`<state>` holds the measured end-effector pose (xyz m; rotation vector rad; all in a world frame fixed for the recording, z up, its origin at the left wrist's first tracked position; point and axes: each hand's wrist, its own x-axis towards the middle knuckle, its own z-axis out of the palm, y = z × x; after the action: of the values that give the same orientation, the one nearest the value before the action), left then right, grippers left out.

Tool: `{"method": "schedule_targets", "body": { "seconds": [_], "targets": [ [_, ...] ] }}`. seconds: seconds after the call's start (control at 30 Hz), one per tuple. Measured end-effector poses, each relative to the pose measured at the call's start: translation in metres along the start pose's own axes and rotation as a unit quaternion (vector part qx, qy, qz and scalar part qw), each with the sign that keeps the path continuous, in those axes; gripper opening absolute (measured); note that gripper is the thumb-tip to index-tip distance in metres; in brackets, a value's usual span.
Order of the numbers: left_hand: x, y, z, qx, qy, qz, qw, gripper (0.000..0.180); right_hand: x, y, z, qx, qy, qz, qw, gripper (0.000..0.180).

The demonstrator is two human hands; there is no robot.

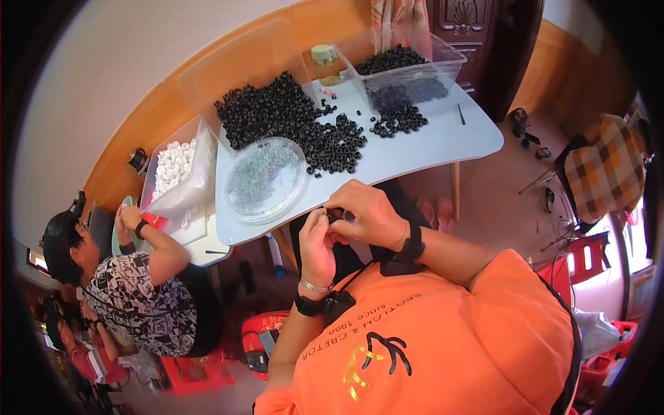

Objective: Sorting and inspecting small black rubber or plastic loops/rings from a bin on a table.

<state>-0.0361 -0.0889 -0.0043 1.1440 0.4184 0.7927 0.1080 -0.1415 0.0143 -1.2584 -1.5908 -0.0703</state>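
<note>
My left hand [317, 243] and right hand [370, 216] pinch one small black ring [335, 214] together, just off the table [429, 145] edge, near the ring pile [290, 117].

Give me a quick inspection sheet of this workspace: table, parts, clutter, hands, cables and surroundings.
Surface: pale table against an orange-trimmed wall, partly covered.
Job's things: a small black ring held between both hands; a heap of black rings on the table; a round dish of tiny clear pieces.
Clutter: clear bin of rings, capped jar, thin stick.
Hands: left hand and right hand meet at the table's near edge, pinching the ring.
Cables: a cord hangs from the wrist bands; loose wires on the floor at right.
Surroundings: a co-worker at a second table with a bin of white pieces; checked chair; red stools.
</note>
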Motion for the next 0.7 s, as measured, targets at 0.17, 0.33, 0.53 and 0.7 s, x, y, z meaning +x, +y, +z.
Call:
{"method": "schedule_targets", "body": {
  "seconds": [0.17,0.33,0.53,0.7],
  "targets": [
    [0.008,-0.001,-0.006,0.043,0.004,-0.042,0.998,0.03,0.001,0.012,0.001,-0.007,-0.037,-0.006,0.999,0.026],
    [0.021,-0.007,-0.013,0.037,-0.001,-0.063,0.997,0.028,0.006,0.026,0.001,0.006,-0.061,0.019,0.998,0.027],
    [0.042,-0.009,-0.016,0.033,0.017,-0.075,0.997,0.027,0.018,0.043,-0.001,0.084,-0.085,0.063,0.991,0.022],
    [0.061,-0.012,-0.01,0.046,-0.001,-0.128,0.991,0.026,0.013,0.067,-0.004,0.197,-0.096,0.224,0.95,0.014]
  ]
}}
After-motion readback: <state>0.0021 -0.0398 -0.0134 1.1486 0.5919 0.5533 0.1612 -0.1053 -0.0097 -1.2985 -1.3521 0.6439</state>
